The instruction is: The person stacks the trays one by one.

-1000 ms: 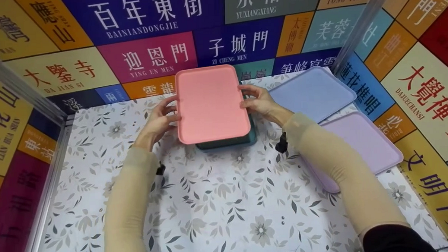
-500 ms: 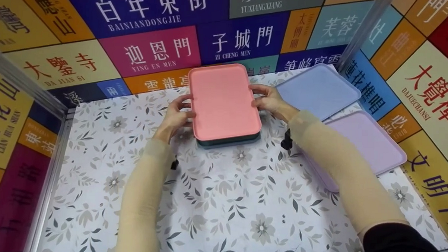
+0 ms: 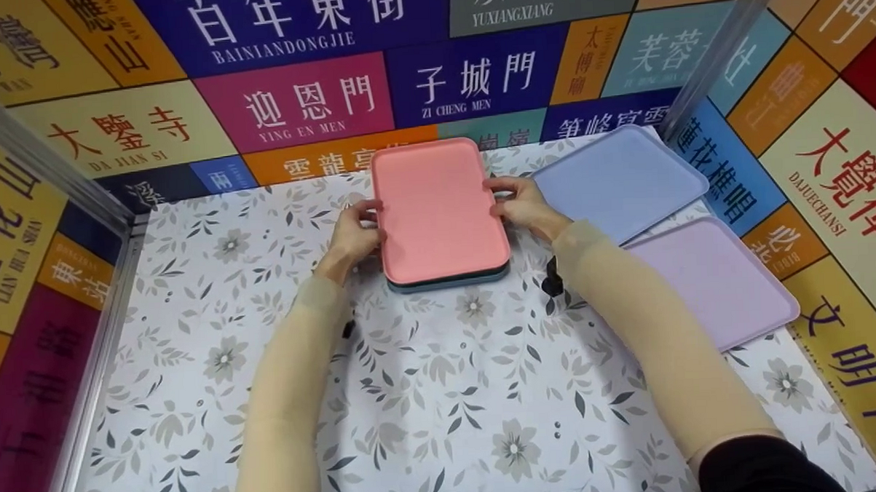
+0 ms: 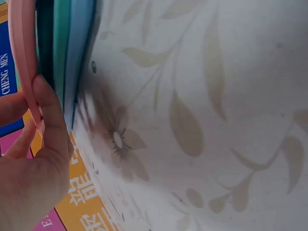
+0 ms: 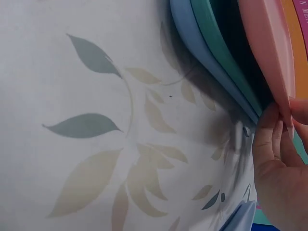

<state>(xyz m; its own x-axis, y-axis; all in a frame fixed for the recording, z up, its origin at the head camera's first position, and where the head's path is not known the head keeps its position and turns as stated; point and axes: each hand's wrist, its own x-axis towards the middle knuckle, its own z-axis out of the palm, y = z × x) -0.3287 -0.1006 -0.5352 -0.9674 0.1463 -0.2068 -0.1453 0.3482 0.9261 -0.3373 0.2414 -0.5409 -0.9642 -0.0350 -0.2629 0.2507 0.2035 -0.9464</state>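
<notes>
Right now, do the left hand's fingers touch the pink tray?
Touching. The left wrist view shows the fingers pinching the pink tray at its edge, from both sides.

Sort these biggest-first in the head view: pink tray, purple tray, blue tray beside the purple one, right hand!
1. Pink tray
2. Purple tray and blue tray: visible parts look alike; the arm hides part of the purple one, so unranked
3. Right hand

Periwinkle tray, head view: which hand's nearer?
Right. The right hand holds the right edge of the pink tray, just left of the periwinkle tray. The left hand holds the opposite edge, with the pink tray in between.
</notes>
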